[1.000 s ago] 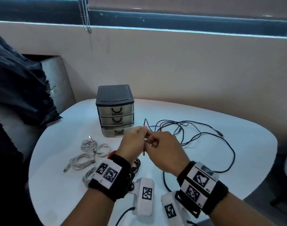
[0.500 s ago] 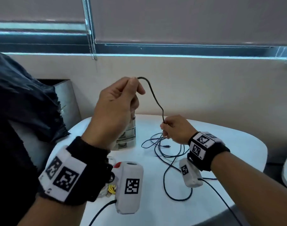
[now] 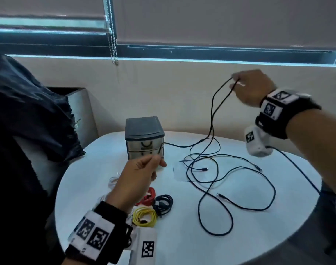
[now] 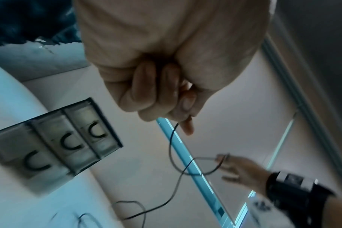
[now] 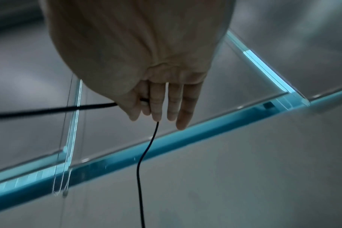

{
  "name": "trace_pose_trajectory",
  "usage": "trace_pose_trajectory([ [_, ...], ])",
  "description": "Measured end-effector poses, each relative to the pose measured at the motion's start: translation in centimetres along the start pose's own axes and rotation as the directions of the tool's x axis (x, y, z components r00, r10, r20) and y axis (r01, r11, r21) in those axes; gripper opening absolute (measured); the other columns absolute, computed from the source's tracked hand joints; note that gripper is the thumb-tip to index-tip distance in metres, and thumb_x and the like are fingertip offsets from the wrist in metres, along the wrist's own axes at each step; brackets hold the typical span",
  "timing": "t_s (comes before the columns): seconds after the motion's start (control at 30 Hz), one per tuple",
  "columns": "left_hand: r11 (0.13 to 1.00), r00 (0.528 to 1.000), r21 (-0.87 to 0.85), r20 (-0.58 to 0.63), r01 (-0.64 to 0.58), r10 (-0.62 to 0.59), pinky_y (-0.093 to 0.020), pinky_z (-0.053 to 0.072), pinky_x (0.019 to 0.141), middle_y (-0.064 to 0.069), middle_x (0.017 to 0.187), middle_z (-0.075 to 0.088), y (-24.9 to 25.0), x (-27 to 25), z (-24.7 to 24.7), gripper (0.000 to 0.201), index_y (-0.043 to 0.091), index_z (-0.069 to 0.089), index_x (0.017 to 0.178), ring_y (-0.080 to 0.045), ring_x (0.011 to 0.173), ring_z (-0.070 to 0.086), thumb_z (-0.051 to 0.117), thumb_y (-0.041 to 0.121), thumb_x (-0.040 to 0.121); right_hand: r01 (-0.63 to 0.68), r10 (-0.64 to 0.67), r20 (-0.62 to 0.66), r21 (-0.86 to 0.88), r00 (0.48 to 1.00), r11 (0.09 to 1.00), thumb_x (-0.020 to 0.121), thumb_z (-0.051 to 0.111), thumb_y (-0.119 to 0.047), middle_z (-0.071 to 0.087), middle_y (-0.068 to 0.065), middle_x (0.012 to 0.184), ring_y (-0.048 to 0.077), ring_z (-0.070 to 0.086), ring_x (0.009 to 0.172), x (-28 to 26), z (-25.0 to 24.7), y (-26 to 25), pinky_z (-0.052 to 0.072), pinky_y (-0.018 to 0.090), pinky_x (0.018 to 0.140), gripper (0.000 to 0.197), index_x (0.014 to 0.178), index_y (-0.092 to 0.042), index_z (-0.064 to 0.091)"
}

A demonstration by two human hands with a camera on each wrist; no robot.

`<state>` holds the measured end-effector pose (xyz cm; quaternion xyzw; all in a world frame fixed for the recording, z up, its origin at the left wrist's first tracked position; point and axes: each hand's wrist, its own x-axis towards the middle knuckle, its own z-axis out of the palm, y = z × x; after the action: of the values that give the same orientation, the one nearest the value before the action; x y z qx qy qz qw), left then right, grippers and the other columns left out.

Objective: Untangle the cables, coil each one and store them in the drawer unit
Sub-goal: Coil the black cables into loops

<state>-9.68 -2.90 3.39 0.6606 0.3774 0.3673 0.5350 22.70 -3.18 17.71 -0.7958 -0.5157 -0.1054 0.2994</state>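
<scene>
At centre frame the left hand pinched one end of the black cable; at upper right the right hand pinched a raised bight of it, other fingers extended; the rest lay looped on the bench. Judged risk: lifting further could tighten a crossing into a knot, or drag a neighbouring black cable. Left of the loops stood the drawer unit, drawers closed; at lower centre lay yellow, red and dark coils; white cables were partly hidden.

an office-like room: roller blinds, bead chain, round white table
</scene>
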Motion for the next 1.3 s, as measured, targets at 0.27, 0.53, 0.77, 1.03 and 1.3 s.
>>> trace_pose_trajectory([
  [0.27, 0.981, 0.988, 0.127, 0.04, 0.145, -0.151, -0.022, 0.025, 0.046, 0.01, 0.045, 0.034, -3.5, -0.7, 1.4, 0.036, 0.014, 0.074, 0.083, -0.007, 0.04, 0.03, 0.05, 0.033, 0.101, 0.118, -0.106, -0.259, 0.029, 0.96, 0.993, 0.088, 0.067, -0.047, 0.045, 0.003, 0.152, 0.021, 0.043, 0.138, 4.0, -8.7, -3.4, 0.032, 0.034, 0.111, 0.068, 0.147, -0.022, 0.043],
  [0.53, 0.983, 0.983, 0.012, 0.002, 0.182, -0.182, -0.023, 0.02, 0.043, 0.007, 0.047, 0.032, -3.6, -1.4, 1.3, 0.034, 0.008, 0.072, 0.087, -0.008, 0.038, 0.024, 0.049, 0.028, 0.102, 0.102, -0.036, 0.271, -0.233, 0.962, 0.967, 0.088, 0.067, -0.021, 0.075, 0.01, 0.084, 0.027, 0.069, 0.078, 0.2, -3.5, -0.5, 0.052, 0.027, 0.064, 0.018, 0.093, -0.006, 0.075],
  [0.77, 0.992, 0.991, 0.034, 0.043, 0.122, -0.123, -0.024, 0.023, 0.049, 0.004, 0.052, 0.033, -4.2, -0.1, 2.4, 0.032, 0.022, 0.077, 0.082, -0.012, 0.048, 0.026, 0.052, 0.027, 0.101, 0.159, 0.437, 0.685, -0.624, 0.583, 0.765, 0.079, 0.07, -0.027, 0.067, 0.001, 0.069, 0.018, 0.057, 0.061, -5.8, 5.7, 5.1, 0.047, 0.023, 0.06, 0.016, 0.075, -0.012, 0.071],
  [1.03, 0.995, 0.985, -0.003, 0.14, 0.099, -0.098, -0.02, 0.022, 0.044, 0.007, 0.049, 0.031, -5.4, 1.3, 3.9, 0.028, 0.027, 0.078, 0.083, -0.012, 0.047, 0.024, 0.054, 0.028, 0.098, 0.173, 0.095, 0.618, -0.36, 0.78, 0.917, 0.086, 0.053, -0.024, 0.073, 0.006, 0.103, 0.028, 0.07, 0.09, -5.2, 18.8, 5.5, 0.059, 0.04, 0.082, 0.023, 0.097, -0.015, 0.072],
  [1.3, 0.997, 0.983, -0.018, 0.168, 0.077, -0.073, -0.019, 0.023, 0.045, 0.005, 0.048, 0.03, -6.2, 2.0, 4.0, 0.025, 0.032, 0.077, 0.084, -0.013, 0.047, 0.024, 0.055, 0.032, 0.095, 0.309, 0.146, 0.679, -0.501, 0.719, 0.809, 0.087, 0.053, -0.015, 0.054, -0.001, 0.072, 0.022, 0.057, 0.065, -7.4, 23.9, 8.2, 0.04, 0.024, 0.053, 0.006, 0.081, -0.016, 0.055],
])
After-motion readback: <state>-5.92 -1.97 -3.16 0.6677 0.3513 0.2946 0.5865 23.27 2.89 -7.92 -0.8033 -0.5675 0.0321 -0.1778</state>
